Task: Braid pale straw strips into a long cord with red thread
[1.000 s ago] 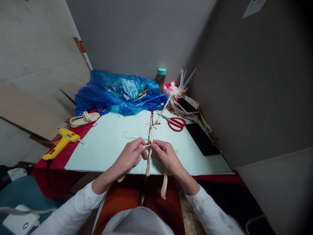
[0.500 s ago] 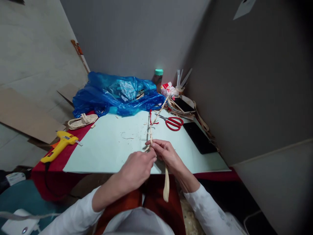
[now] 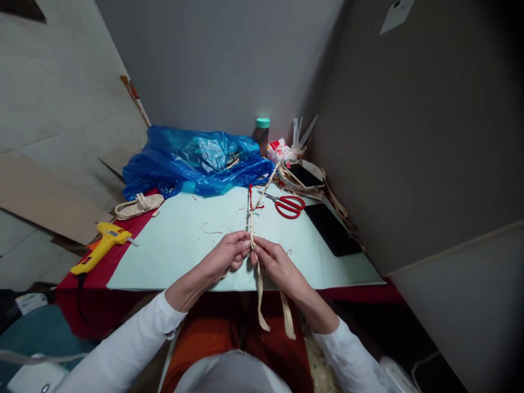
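Observation:
A pale, flat-fibre braid (image 3: 252, 221) runs from the back of the table toward me, and its near end is pinched between my hands. My left hand (image 3: 229, 252) is closed on it from the left, fingers curled. From the right, my right hand (image 3: 276, 261) pinches the same spot with thumb and fingers. Two loose strands hang below: one fibre strand (image 3: 261, 300) drops between my hands, another strand (image 3: 287, 316) falls under my right wrist. A red string (image 3: 251, 197) lies at the braid farther up the table.
Red-handled scissors (image 3: 289, 207) and a black phone-like slab (image 3: 333, 229) lie right of the braid. A blue plastic bag (image 3: 192, 161) covers the back. At left are a woven slipper (image 3: 139, 206) and a yellow glue gun (image 3: 100, 245). A green-lidded jar (image 3: 262, 134) stands behind.
My left hand has moved up and turned, now meeting my right hand at the braid. A second loose strand now hangs between the hands. The camera view has shifted slightly.

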A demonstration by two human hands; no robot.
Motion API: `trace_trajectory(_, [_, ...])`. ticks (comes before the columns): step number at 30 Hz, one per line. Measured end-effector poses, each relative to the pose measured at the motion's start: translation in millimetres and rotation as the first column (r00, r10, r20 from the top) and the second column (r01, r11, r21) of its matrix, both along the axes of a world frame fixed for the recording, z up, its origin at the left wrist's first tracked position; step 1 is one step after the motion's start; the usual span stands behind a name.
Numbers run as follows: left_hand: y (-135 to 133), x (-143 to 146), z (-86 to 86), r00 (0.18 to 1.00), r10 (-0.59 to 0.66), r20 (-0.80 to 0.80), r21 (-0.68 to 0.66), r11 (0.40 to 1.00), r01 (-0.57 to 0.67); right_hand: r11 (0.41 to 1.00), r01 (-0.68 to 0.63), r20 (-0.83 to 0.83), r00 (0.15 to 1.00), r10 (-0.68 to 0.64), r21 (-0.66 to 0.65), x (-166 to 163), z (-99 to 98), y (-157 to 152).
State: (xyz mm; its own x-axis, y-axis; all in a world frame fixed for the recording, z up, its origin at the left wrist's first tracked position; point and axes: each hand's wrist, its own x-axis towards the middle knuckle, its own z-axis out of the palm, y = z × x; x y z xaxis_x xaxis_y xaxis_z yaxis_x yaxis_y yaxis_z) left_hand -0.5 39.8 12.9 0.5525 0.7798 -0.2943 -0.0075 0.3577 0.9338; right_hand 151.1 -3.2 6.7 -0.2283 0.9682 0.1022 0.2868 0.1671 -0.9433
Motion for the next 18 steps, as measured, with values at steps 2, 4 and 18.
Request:
trace_trajectory(2, [-2,-1,1.2,0.999,0.053,-0.004,-0.025,0.998,-0.053,0.999,0.005,0.254,0.967,-0.018,0.054,1,7.1,-3])
trace_trajectory(4, [-5,-2,2.9,0.995,0.094,-0.033,-0.003,0.996,-0.094,0.995,0.025,0.564,0.822,-0.078,0.101,-1,16.1,-6])
trace_trajectory(18, [-10,-4,-2.5,0.985,0.165,-0.043,0.098,0.982,-0.160,0.928,-0.007,0.885,0.304,-0.353,0.372,-49,16.5,-37])
